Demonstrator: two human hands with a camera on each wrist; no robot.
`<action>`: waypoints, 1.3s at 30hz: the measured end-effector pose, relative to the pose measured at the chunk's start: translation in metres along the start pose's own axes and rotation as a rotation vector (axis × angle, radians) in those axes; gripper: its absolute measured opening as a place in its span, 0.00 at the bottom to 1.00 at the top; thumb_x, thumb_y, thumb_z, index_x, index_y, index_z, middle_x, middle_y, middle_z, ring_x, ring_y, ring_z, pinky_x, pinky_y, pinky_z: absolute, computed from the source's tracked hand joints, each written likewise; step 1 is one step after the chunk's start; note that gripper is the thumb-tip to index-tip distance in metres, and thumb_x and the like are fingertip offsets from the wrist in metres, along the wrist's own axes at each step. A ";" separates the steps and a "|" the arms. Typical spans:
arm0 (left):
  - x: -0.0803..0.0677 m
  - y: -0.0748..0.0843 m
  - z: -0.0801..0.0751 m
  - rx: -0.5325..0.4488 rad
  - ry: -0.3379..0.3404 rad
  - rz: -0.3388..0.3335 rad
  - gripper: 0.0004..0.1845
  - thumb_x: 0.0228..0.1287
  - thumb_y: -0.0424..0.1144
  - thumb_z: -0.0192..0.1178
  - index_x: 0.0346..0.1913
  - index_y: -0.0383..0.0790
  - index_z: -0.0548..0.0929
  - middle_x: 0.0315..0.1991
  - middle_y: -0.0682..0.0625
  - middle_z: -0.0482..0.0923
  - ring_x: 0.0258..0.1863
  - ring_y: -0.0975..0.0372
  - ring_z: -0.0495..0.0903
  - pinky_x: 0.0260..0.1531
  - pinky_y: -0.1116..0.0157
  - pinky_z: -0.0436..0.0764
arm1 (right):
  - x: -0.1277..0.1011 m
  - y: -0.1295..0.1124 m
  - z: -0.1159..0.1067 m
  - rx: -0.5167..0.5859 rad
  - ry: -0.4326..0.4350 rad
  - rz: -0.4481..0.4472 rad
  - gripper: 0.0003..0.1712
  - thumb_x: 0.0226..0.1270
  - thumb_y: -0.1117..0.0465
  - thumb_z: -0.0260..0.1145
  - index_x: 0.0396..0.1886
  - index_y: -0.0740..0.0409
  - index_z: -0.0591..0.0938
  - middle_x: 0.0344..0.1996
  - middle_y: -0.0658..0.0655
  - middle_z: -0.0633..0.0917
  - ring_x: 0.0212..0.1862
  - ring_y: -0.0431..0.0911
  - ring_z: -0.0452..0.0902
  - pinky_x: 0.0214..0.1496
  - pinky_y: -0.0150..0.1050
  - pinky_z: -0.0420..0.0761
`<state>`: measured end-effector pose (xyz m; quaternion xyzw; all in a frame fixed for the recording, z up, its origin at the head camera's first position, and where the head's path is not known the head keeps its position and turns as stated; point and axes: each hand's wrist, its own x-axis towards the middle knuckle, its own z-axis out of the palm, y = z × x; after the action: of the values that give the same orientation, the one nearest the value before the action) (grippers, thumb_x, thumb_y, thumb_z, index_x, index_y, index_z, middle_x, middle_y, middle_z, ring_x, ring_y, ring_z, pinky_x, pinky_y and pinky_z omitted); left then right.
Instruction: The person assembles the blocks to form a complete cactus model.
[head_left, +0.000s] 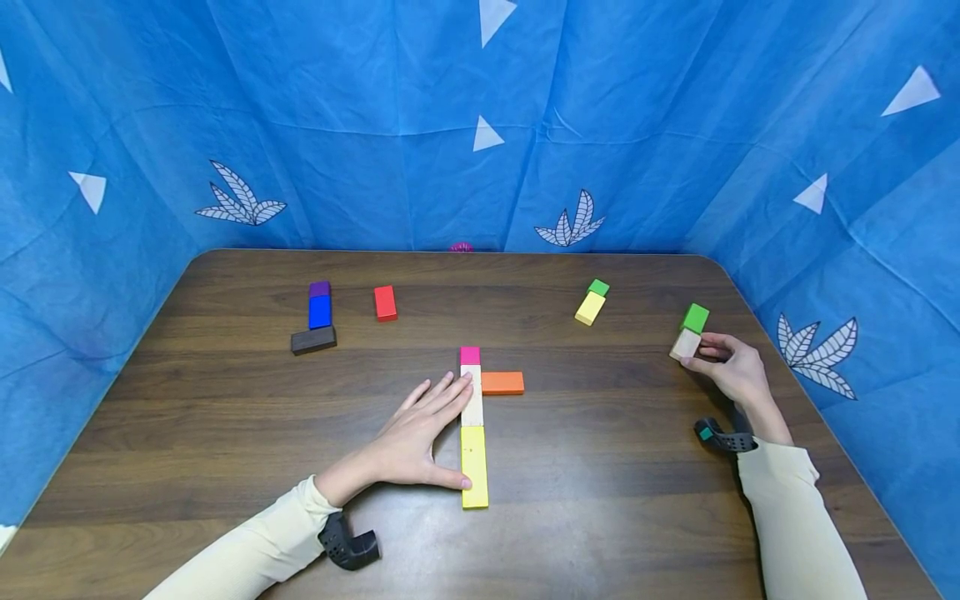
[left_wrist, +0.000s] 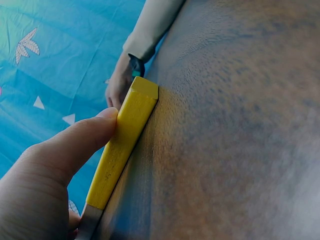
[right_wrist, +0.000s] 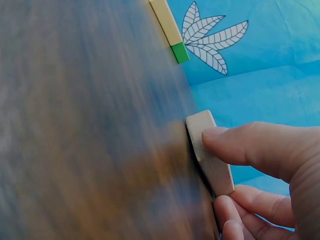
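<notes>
My left hand point(head_left: 416, 433) lies with spread fingers along a column of blocks at mid-table. Its fingertips touch the cream block point(head_left: 472, 408), and its thumb rests at the side of the long yellow block point(left_wrist: 122, 145). A pink block point(head_left: 470, 356) tops the column, and an orange block point(head_left: 502, 383) sticks out to its right. Near the right edge, my right hand point(head_left: 738, 371) pinches a pale wooden block point(right_wrist: 207, 145) between thumb and fingers. Just beyond that one sits a green block point(head_left: 695, 317).
Dark point(head_left: 313, 340), blue point(head_left: 320, 312) and purple point(head_left: 319, 288) blocks stand together at the back left, with a red block point(head_left: 386, 303) beside them. A light-yellow block point(head_left: 590, 308) meets a small green block point(head_left: 598, 287) at the back right. Blue curtain point(head_left: 420, 125) surrounds the table.
</notes>
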<state>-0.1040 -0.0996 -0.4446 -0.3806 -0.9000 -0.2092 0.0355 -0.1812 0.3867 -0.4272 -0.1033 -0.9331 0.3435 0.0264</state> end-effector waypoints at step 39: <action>0.000 0.000 0.001 0.021 0.009 0.007 0.61 0.35 0.78 0.50 0.68 0.39 0.52 0.70 0.51 0.46 0.68 0.53 0.47 0.63 0.49 0.48 | -0.008 -0.127 0.073 0.164 -0.221 -0.324 0.38 0.42 0.49 0.73 0.52 0.62 0.72 0.38 0.60 0.80 0.36 0.47 0.77 0.30 0.32 0.75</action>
<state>-0.1034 -0.0996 -0.4451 -0.3823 -0.9008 -0.2012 0.0442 -0.2044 0.2443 -0.4003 0.0888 -0.9037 0.4186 -0.0127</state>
